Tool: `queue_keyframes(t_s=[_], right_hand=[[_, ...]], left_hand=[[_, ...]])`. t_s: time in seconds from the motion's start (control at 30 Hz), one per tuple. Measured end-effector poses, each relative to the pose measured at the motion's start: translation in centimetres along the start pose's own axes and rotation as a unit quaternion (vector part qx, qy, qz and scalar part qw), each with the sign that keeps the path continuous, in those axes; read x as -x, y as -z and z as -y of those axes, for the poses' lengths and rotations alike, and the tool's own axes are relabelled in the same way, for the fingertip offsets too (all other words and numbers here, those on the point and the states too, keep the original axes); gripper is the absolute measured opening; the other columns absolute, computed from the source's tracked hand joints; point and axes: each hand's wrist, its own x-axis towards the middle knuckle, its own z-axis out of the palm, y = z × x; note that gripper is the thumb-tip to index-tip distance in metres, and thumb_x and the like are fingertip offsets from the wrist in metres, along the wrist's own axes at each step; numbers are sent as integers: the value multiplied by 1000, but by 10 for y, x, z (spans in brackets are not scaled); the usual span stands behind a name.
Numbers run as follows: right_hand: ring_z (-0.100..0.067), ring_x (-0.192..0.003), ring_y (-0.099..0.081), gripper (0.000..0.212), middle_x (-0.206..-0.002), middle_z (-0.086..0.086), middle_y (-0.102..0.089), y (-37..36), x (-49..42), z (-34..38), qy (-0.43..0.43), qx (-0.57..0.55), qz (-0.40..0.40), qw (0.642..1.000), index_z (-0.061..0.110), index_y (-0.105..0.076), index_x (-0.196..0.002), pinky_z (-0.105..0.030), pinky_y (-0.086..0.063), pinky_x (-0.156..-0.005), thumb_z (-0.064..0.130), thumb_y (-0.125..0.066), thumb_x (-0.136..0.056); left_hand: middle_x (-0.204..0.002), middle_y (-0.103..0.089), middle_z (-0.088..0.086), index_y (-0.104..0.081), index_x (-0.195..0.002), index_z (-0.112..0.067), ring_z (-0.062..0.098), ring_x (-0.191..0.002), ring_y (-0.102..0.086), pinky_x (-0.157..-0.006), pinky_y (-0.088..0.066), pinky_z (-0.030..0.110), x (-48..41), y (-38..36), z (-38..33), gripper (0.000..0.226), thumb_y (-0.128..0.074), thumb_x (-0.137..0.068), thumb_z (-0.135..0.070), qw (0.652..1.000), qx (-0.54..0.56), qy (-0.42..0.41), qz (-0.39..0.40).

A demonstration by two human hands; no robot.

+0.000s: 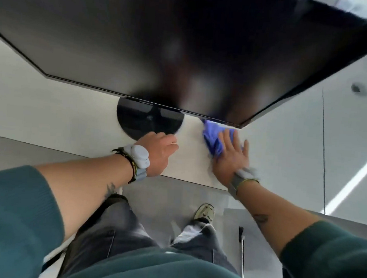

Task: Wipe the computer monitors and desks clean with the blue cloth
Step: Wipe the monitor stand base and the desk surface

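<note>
While the right hand [231, 156] lies flat, fingers straight, pressing the cloth [212, 140] onto the worktop [72, 121] under the monitor's [162, 41] lower corner, at 3 o'clock from the base [145, 121], the left hand [160, 150] rests beside that base, fingers loosely bent, holding nothing. To wipe well, I judge it best to put the palm's weight on the cloth, sweep overlapping strokes toward 6 o'clock, and work around the base without knocking the screen. Tiny print on the monitor's bottom bezel is too small to read; no brand shows.
</note>
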Motion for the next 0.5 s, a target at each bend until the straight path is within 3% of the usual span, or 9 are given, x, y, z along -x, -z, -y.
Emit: queue_keyframes(t_s=[0.07, 0.1, 0.13, 0.2, 0.27, 0.3, 0.33, 0.4, 0.5], right_hand=[[-23, -149, 11, 76, -166, 0, -7, -4, 16, 4, 233, 17, 48, 971, 18, -15, -159, -48, 1, -122, 33, -22, -85], [-23, -149, 4, 76, -165, 0, -11, -5, 22, -11, 292, 43, 68, 953, 19, -20, -158, -49, -1, -121, 31, -29, -83], [-23, -150, -6, 77, -163, 0, -16, -7, 26, -16, 303, 56, 70, 949, 19, -24, -157, -50, -3, -121, 29, -33, -81], [-27, -151, -15, 76, -163, -1, -18, -2, 14, -71, 204, 43, 36, 977, 19, -26, -157, -56, -9, -121, 27, -35, -81], [-28, -154, -1, 80, -166, -1, -3, 11, -6, -111, 36, 10, 44, 998, 21, -12, -159, -53, -3, -123, 25, -40, -84], [-32, -153, 2, 84, -167, -4, -3, 15, -12, -115, -13, -3, 50, 999, 21, -12, -159, -51, -2, -122, 26, -44, -82], [-40, -151, -4, 83, -165, -13, -10, 18, -14, -110, -14, -17, 46, 999, 20, -21, -156, -52, -8, -120, 28, -47, -77], [-53, -143, -22, 73, -157, -27, -27, 9, -3, -79, 100, -23, 31, 994, 18, -43, -147, -57, -21, -115, 38, -46, -77], [-46, -146, -23, 70, -159, -20, -28, -7, 26, -82, 221, 11, 57, 974, 23, -39, -151, -58, -23, -117, 55, -44, -88]], left_hand=[[-111, -61, 7, -65, -110, -10, 32, -88, -62, -68, -46, 37, -20, 2, -35, 39, -61, -72, -13, 999, 37, 34, -11], [-116, -60, 8, -62, -116, -8, 33, -97, -63, -75, -50, 40, -35, 7, -52, 43, -62, -74, -16, 997, 59, 56, 2], [-127, -56, 9, -57, -125, -7, 33, -110, -60, -87, -50, 42, -34, 5, -58, 49, -60, -78, -19, 993, 72, 87, 19], [-158, -29, 9, -35, -150, -9, 30, -142, -37, -113, -34, 40, -50, 11, -82, 63, -51, -89, -20, 985, 83, 131, 71], [-168, 0, 4, -12, -160, -13, 24, -153, -10, -122, -15, 37, -64, 18, -93, 69, -41, -97, -18, 979, 78, 151, 117], [-168, 5, 3, -7, -160, -14, 23, -154, -4, -123, -12, 37, -70, 20, -97, 69, -39, -99, -20, 978, 73, 150, 129], [-168, 6, 2, -6, -160, -14, 23, -155, -2, -123, -11, 38, -79, 22, -102, 69, -39, -100, -22, 979, 72, 148, 124], [-168, 1, 4, -6, -160, -13, 24, -154, -5, -123, -14, 40, -87, 18, -108, 70, -38, -100, -30, 982, 57, 151, 96], [-168, -2, 4, -4, -160, -10, 23, -154, -4, -123, -13, 41, -103, 16, -117, 69, -31, -103, -38, 986, 58, 137, 78]])
